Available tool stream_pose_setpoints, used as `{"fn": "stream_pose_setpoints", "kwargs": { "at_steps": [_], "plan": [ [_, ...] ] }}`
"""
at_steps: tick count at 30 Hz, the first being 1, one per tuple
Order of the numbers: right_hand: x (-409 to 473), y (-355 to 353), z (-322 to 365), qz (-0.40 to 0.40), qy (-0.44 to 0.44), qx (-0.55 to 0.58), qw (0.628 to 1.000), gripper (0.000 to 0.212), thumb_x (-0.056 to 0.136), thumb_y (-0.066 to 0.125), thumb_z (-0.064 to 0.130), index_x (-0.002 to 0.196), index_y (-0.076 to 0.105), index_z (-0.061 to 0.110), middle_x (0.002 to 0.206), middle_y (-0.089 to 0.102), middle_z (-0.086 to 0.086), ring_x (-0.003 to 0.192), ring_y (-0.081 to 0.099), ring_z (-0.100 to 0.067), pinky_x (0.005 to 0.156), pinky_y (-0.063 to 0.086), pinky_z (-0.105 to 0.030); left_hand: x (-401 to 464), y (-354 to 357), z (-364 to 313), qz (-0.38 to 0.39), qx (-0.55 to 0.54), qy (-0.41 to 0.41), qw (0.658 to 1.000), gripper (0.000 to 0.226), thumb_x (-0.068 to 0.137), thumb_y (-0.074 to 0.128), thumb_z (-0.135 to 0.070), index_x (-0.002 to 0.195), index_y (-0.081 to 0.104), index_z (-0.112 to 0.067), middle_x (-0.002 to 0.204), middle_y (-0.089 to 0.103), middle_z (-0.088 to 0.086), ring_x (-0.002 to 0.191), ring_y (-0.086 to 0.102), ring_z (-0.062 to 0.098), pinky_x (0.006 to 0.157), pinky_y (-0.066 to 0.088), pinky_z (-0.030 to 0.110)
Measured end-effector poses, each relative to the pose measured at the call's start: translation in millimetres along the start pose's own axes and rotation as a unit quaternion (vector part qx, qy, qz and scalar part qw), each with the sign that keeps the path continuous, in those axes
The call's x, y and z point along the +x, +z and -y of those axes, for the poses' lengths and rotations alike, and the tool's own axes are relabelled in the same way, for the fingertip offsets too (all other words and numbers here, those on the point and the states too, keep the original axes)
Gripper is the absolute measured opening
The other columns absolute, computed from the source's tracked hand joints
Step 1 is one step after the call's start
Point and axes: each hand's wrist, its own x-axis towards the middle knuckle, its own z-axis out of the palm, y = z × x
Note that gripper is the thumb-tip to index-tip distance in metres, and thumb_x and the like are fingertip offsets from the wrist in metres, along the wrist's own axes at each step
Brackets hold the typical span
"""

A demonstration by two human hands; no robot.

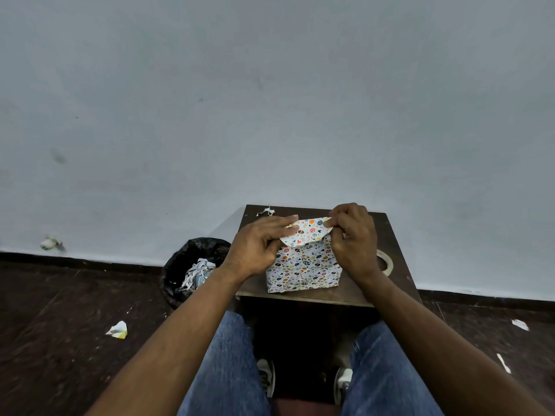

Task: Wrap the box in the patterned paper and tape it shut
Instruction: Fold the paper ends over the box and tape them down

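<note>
A box wrapped in white paper with small coloured egg and leaf prints stands on a small dark wooden table. Its top end flap is a folded triangle pointing towards me. My left hand pinches the flap's left corner, fingers flat along the upper edge. My right hand grips the flap's right corner. A roll of tape lies on the table just right of my right wrist, partly hidden by it.
A black-lined bin full of paper scraps stands left of the table. A paper scrap lies at the table's far edge. Crumpled paper bits lie on the dark floor. A grey wall rises behind. My knees are under the table's front.
</note>
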Motion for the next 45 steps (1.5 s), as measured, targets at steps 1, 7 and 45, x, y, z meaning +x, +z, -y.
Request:
{"fn": "stream_pose_setpoints", "kwargs": {
  "at_steps": [1, 7, 45],
  "plan": [
    [-0.3, -4.4, -3.3, 0.008, -0.033, -0.017, 0.999, 0.018, 0.076, 0.056, -0.003, 0.076, 0.071, 0.007, 0.088, 0.066, -0.004, 0.087, 0.057, -0.021, 0.07, 0.044, -0.04, 0.7, 0.7, 0.7, -0.004, 0.001, -0.002, 1.0, 0.046, 0.077, 0.061, 0.006, 0.114, 0.073, -0.018, 0.126, 0.059, -0.018, 0.123, 0.052, 0.005, 0.104, 0.045, 0.036],
    [3.6, -19.7, -16.4, 0.048, -0.182, -0.088, 0.978, 0.016, 0.083, 0.059, 0.005, 0.083, 0.075, 0.008, 0.092, 0.071, -0.007, 0.083, 0.065, -0.029, 0.071, 0.048, -0.041, 0.1, 5.8, 7.7, -0.027, 0.001, 0.007, 1.0, 0.045, 0.076, 0.063, 0.012, 0.11, 0.074, -0.016, 0.124, 0.061, -0.017, 0.124, 0.055, 0.011, 0.105, 0.046, 0.037],
    [4.5, -33.2, -20.8, 0.189, 0.185, 0.255, 0.93, 0.035, 0.08, 0.071, -0.013, 0.106, 0.072, 0.011, 0.117, 0.067, -0.002, 0.107, 0.062, 0.006, 0.084, 0.055, -0.019, -1.8, 6.9, 7.0, -0.053, -0.022, -0.019, 0.998, 0.046, 0.074, 0.065, 0.02, 0.105, 0.076, -0.012, 0.118, 0.064, -0.011, 0.115, 0.061, 0.017, 0.09, 0.056, 0.046]
  ]
}}
